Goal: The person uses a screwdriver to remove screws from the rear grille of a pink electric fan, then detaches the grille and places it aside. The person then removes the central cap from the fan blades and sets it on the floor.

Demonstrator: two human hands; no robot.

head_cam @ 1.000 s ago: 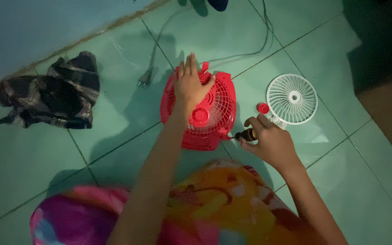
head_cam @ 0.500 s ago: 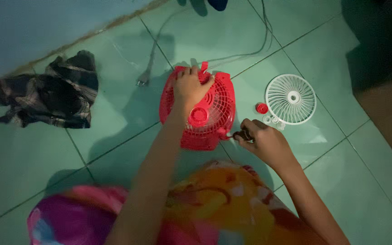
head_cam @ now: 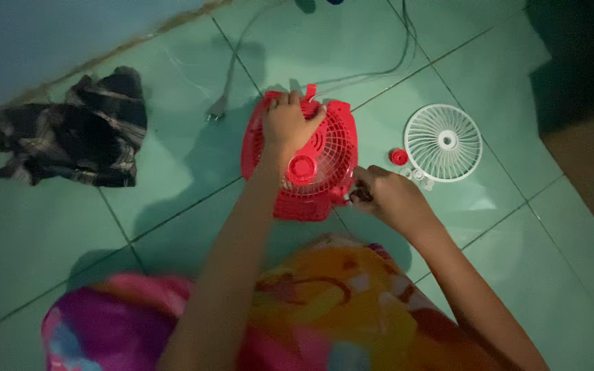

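Head view looks straight down at a green tiled floor (head_cam: 173, 227), where I see a red fan housing (head_cam: 300, 161) lying flat, grille side up, just ahead of my brightly patterned lap. My left hand (head_cam: 289, 124) lies spread over the far part of the grille, fingers curled over the upper rim, pressing it down. My right hand (head_cam: 386, 196) is closed at the housing's right near corner, gripping something small and dark; I cannot tell what it is.

I judge the housing to be light, hollow moulded plastic: stiff at the frame, thinner and more breakable along the grille ribs. The rim and corners look like the safest places to hold, not the ribs.

A white fan blade (head_cam: 443, 143) lies apart on the floor to the right, a small red cap (head_cam: 399, 156) beside it. A power cord (head_cam: 242, 69) trails beyond, and a dark checked cloth (head_cam: 70, 130) lies crumpled to the left. No containers show.
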